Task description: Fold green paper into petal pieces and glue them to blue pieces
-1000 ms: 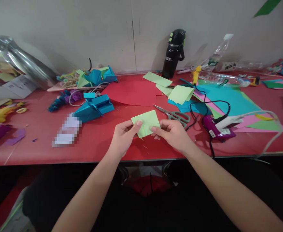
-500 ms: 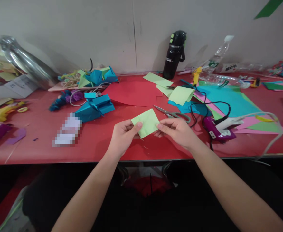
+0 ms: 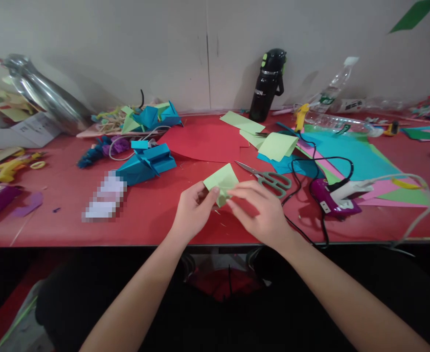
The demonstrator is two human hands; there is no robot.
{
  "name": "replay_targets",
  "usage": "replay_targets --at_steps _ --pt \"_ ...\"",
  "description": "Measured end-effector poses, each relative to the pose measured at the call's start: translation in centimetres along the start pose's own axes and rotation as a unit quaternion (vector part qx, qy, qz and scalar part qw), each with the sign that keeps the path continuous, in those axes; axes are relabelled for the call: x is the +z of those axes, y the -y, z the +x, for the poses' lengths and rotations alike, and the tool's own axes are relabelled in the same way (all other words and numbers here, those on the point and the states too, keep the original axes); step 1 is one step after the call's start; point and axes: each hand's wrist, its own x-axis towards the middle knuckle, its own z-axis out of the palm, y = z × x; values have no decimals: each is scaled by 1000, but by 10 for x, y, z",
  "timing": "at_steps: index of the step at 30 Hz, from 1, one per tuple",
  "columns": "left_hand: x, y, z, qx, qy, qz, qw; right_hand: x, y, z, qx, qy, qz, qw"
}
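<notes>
A small light green paper square [image 3: 221, 178] is held up over the red table [image 3: 145, 225]. My left hand [image 3: 196, 208] pinches its lower left part, thumb on top. My right hand [image 3: 260, 210] is over the right side of the paper, thumb and fingers apart, fingertips at its surface. The grey-handled scissors [image 3: 273, 182] lie just beyond my right hand, partly open. A large red paper sheet [image 3: 207, 142] lies behind the green square. Left of it stands a folded blue paper piece [image 3: 147, 164].
Black cords and a purple power strip [image 3: 334, 198] lie to the right, near teal sheets [image 3: 347, 151]. A black bottle [image 3: 268, 85] stands at the wall. A yellow glue gun [image 3: 11, 168] is far left.
My right hand has moved left over the paper and its fingers have spread from their pinch on the right corner. My left hand still holds the paper. The view has shifted slightly.
</notes>
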Motion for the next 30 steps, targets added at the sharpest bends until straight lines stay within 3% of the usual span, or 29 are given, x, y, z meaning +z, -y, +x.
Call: replay_targets --at_steps 2,7,10,15,19,23,26,30 --pt "2 -2 -3 12 24 1 1000 4 4 -2 -14 22 -2 1000" --pt "3 -7 -9 61 101 58 991 8 -2 -4 19 -23 -2 1000" --pt "0 -9 -10 89 111 139 980 6 -6 -3 49 -7 31 998" --pt "-6 -11 -8 86 127 186 970 -2 -9 1 112 40 137 983" --pt "-3 -8 -9 81 83 204 972 -3 -6 3 96 52 109 988" --pt "9 -7 -12 79 16 240 967 8 -2 1 53 9 -11 999" --pt "15 -7 -14 99 -25 324 941 13 -2 0 32 0 -104 994" --pt "14 -8 -13 117 -71 412 901 11 -6 1 65 -5 -178 982"
